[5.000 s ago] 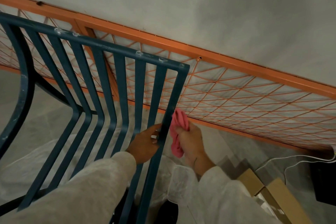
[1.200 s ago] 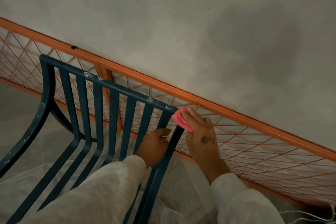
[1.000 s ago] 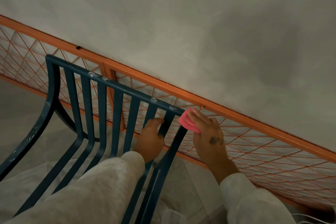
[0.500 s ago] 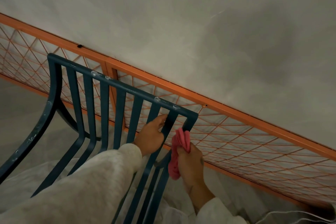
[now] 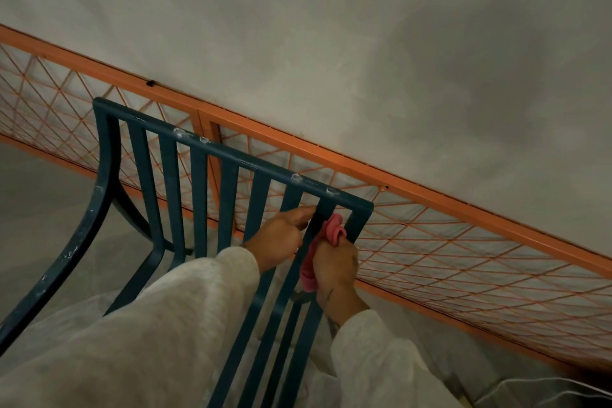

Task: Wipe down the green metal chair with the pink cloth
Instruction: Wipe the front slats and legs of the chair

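Observation:
The dark green metal chair (image 5: 198, 175) fills the lower left, its slatted back facing me, with white scuff marks along the top rail. My left hand (image 5: 281, 238) grips one of the rightmost slats just under the top rail. My right hand (image 5: 336, 267) holds the bunched pink cloth (image 5: 326, 240) against the outermost right slat, a little below the top corner. Part of the cloth hangs down behind the slat.
An orange metal grid fence (image 5: 463, 262) runs diagonally behind the chair, close to its back. Above it rises a plain grey wall (image 5: 364, 60). Pale floor (image 5: 39, 202) shows at the left. A white cable (image 5: 546, 384) lies at the lower right.
My right hand with the cloth came off the top right corner, dropped down along the outer slat, and now sits slightly higher on it. My left hand keeps its grip on the neighbouring slat.

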`<state>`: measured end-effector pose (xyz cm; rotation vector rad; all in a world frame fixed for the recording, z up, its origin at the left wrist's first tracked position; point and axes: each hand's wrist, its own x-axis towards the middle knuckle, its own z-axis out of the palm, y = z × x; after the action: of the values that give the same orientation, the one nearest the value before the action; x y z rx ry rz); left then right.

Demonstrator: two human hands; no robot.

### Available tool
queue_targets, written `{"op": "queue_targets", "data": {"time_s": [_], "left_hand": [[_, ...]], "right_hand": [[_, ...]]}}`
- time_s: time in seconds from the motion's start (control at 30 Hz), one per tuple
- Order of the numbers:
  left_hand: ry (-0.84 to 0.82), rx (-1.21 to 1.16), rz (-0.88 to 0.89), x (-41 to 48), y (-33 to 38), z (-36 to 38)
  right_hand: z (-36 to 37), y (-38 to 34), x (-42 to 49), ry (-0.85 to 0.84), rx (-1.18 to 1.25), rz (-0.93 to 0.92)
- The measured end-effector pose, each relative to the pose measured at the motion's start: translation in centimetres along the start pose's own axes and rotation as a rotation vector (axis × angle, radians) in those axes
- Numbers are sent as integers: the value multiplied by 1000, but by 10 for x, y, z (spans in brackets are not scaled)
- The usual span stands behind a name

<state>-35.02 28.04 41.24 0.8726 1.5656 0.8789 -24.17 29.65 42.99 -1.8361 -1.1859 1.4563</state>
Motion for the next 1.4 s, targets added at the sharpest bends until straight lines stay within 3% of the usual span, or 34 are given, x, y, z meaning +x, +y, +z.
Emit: {"op": "queue_targets", "data": {"time_s": [0.17,0.4,0.5,0.7,0.8,0.87,1.07,1.17,1.23,1.4], "left_hand": [[26,-23,-18,0,4,0],[24,-32,-6,-5,7,3],[37,2,47,-13,14,1],[401,249,268,-30,23,-13],[585,321,365,-39,30,-29],[648,491,463,-38,35,-44],[482,1063,498,-16,54,-86],[426,1194,485,-11,55,-89],[422,1242,485,-6,56,-91],[396,1244,478,1,61,-96]], "right_hand": [[1,-10,-6,57,47,-181],[-20,-2,-5,-153,29,28],[-44,-10,-12,-214,97,-46],[-67,-51,-11,22,-151,-474],[-66,-61,-3,42,-320,-610],[-65,-60,4,76,-386,-665],[-41,-50,12,65,-606,-944],[-35,-30,19,-30,-913,-1066],[-42,-21,29,-49,-1064,-1042],[-66,-17,38,43,-906,-1028]]}}
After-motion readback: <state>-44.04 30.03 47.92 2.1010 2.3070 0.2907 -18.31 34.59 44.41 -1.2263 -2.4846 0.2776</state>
